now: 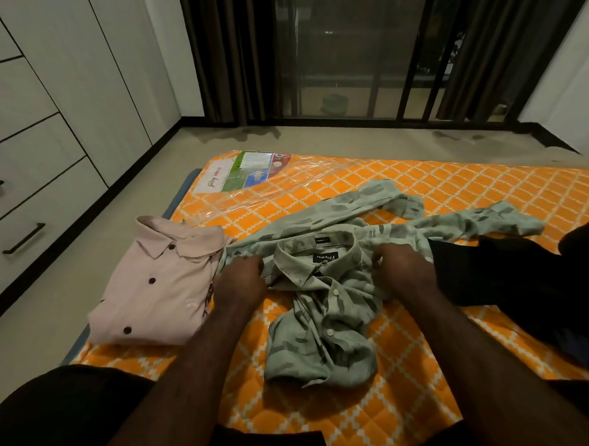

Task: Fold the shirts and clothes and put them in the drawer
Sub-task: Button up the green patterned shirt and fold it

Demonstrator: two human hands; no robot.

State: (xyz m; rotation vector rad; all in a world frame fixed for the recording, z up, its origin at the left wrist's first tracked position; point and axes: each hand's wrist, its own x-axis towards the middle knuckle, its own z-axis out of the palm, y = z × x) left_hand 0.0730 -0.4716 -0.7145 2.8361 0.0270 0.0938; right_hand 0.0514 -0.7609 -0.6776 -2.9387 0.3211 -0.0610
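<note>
Mattress (412, 416) lies on the floor (325, 137); drawer unit (32, 182) stands along its left side, window (346, 51) behind its far edge. Folded shirt (160, 284) sits on the mattress's left edge, collar toward the window. Printed shirt (329, 313) lies just right of it, touching it, spread unfolded at the middle, sleeves trailing back and to the right. Left hand (240, 281) rests on the printed shirt's left shoulder, right hand (403, 266) on its right shoulder, collar between them. Dark garment (522, 279) lies right of the printed shirt. Plastic wrap with label (244, 172) covers the far left corner.
</note>
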